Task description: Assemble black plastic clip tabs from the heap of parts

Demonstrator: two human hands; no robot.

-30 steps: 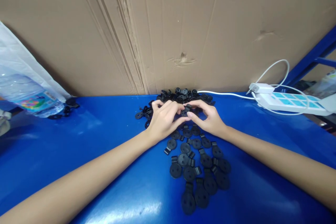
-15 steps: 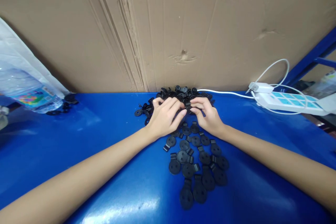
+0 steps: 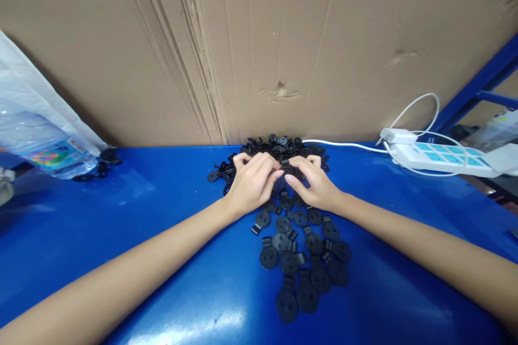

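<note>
While pinched between the fingertips of both hands, one small black plastic tab (image 3: 285, 164) sits dead centre at the near edge of a heap of matching tabs (image 3: 279, 145), mostly hidden by fingers, only a short black strap loop showing. Left hand (image 3: 253, 183) and right hand (image 3: 313, 186) close together, fingertips meeting on the tab from either side, wrists well apart, forearms angling in from the lower corners. Tab between the hands, about equal reach from each, no clearly nearer hand. Long axis of the tab not readable, body covered by fingers. Directly toward the person from the hands: loose double column of two-hole tabs (image 3: 289, 264) lying flat on the blue surface (image 3: 384, 291), some touching neighbours. Beyond the heap: creased cardboard sheet (image 3: 283, 48), upright. Off to the right: white power strip (image 3: 441, 159), white charger (image 3: 399, 136), white cable (image 3: 343, 143) running toward the heap. Off to the left: plastic water bottle (image 3: 48, 145) against a white bag (image 3: 28, 81), small cluster of black pieces (image 3: 101, 164) just beside it.
</note>
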